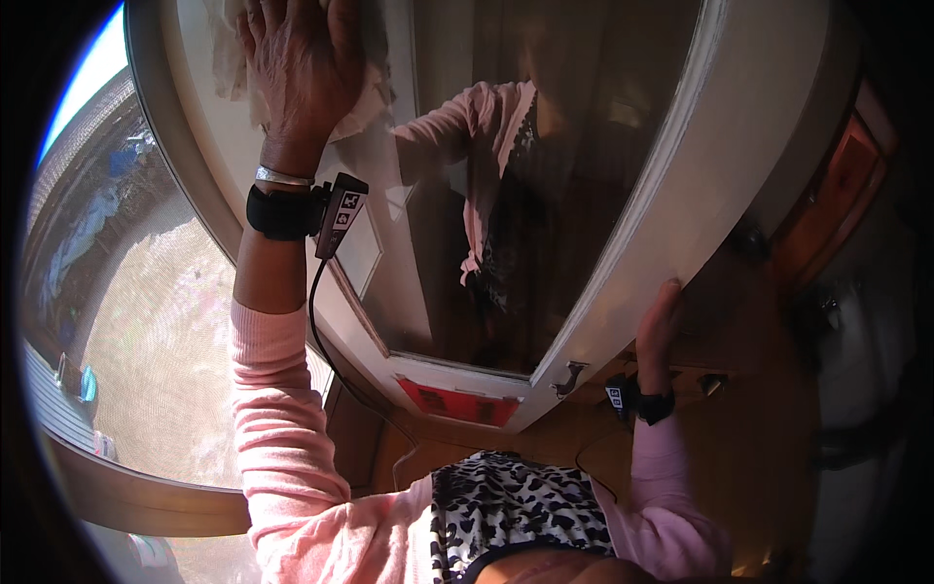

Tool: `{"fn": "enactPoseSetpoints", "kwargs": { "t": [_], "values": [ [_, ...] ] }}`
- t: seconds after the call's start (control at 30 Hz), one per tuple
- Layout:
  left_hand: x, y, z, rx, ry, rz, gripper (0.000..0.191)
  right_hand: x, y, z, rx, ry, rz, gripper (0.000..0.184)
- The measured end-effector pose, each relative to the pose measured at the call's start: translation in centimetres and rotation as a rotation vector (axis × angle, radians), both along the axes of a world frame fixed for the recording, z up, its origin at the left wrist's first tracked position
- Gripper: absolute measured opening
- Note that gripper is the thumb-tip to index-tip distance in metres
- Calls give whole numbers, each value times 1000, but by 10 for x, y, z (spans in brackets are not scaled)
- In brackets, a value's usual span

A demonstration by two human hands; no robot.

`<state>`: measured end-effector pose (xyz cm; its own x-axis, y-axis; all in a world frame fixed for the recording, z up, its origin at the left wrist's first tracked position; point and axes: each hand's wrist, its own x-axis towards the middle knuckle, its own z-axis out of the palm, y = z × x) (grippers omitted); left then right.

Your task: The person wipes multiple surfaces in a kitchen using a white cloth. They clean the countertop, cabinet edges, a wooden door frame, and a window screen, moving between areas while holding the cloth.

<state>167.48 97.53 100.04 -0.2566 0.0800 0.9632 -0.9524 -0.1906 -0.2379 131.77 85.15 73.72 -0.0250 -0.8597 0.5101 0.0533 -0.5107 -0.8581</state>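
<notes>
My left hand [303,73] lies over a pale cloth [368,106] at the top of the view, pressing it against a white-framed glass door. Some cloth edges stick out around the hand. The glass pane [584,219] reflects a pink sleeve and a dark patterned top. Lower right, my right hand [655,328] grips the outer edge of the door frame [737,153], its thumb on the near face and the other fingers hidden. A metal door handle [569,379] sits on the frame to the left of that hand.
A red sign [460,403] with writing is fixed low on the door. Left, a mesh screen [160,328] shows sunlit ground outside. Thin cables run from wrist devices [343,215] on both arms. An orange-brown wooden piece [832,186] stands at far right.
</notes>
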Motion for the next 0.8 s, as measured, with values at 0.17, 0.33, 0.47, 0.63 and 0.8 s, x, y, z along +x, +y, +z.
{"fn": "enactPoseSetpoints", "kwargs": {
  "t": [0.17,0.33,0.47,0.63,0.8],
  "values": [
    [-45,-12,42,-11,76,85,66,-1,7,11,-56,-6,-1,48],
    [-121,-46,42,107,-159,-111,70,-5,5,12,-56,142,0,48],
    [-173,-56,-5,326,-234,-281,84,-4,1,10,-108,86,0,49],
    [-138,-31,-54,549,-241,-185,82,3,-2,9,-125,-40,71,53],
    [-51,-21,22,158,-82,-81,76,3,-1,6,-112,-72,164,50]
  ]
}}
